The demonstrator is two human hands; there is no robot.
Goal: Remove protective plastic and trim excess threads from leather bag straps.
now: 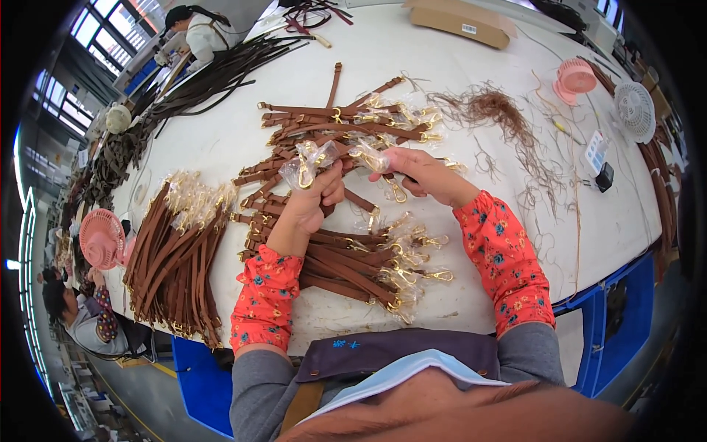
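Observation:
Over the middle of the white table, my left hand [313, 205] is closed around a brown leather strap. A gold snap hook in clear plastic wrap [304, 171] sticks up above its fingers. My right hand [431, 175] pinches beside another plastic-wrapped clasp [370, 156], just right of the left hand. Which strap each clasp belongs to is partly hidden by the fingers. Beneath and beyond both hands lies a loose pile of brown straps [324, 132] with gold hooks in clear wrap. Closer to me is another bunch of such straps [339, 261], hooks pointing right.
At left lies a neat stack of brown straps [177, 258], near a pink fan [102, 239]. Dark strips [221, 74] cover the far left. Brown thread scraps [493, 107], a cardboard box [464, 20], a pink fan [574, 79] and a white fan [634, 112] lie right. Co-workers sit leftward.

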